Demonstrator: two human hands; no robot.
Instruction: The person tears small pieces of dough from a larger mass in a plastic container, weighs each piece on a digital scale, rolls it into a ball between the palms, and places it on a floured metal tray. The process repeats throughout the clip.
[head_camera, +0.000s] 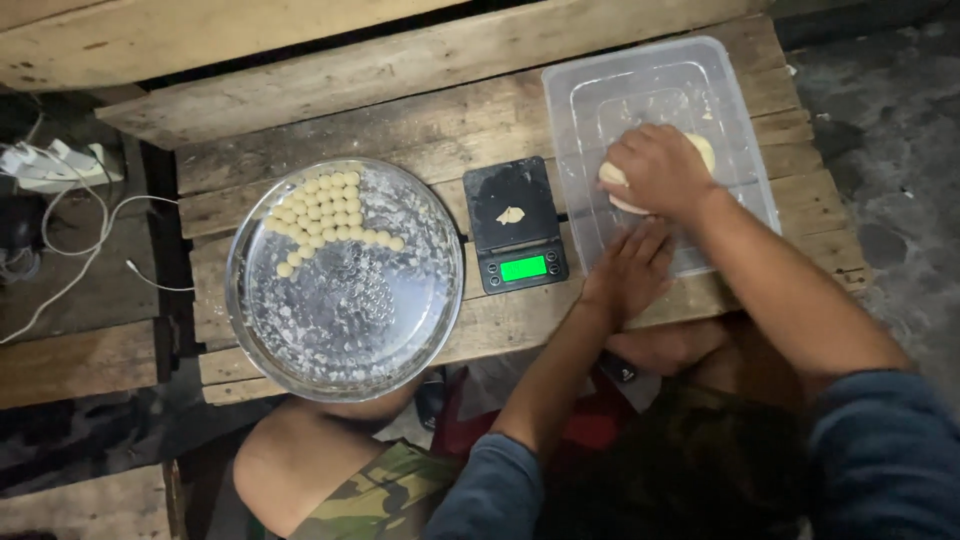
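A big lump of pale yellow dough (705, 150) sits inside a clear plastic tub (600, 90). Most of the lump is hidden, so only its edges peek out. The tub is a see-through box with no lid. It lies flat at the right end of the wooden worktop (430, 120).
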